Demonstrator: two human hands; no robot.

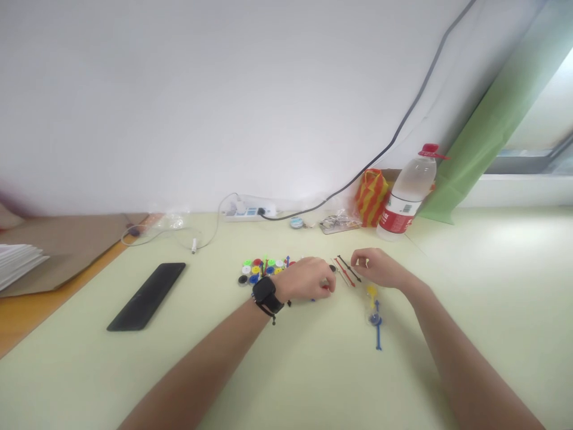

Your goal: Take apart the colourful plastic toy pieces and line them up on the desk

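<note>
My left hand [308, 279], with a black watch [267, 294] on the wrist, rests curled on the pale green table [286, 370], fingers closed on a small piece I cannot make out. Just left of it lies a cluster of several small coloured round pieces [264, 269]. My right hand [375, 267] is curled too, fingertips pinched beside thin red and black sticks [348, 272] lying between the hands. A yellow piece and a blue stick [377, 325] lie in front of the right hand.
A black phone [147, 295] lies at the left. At the back edge stand a white power strip [250, 210] with cables, a water bottle [407, 197], a red-and-yellow bag [371, 197] and a small clutter of bits. Brown paper [67, 245] covers the far left.
</note>
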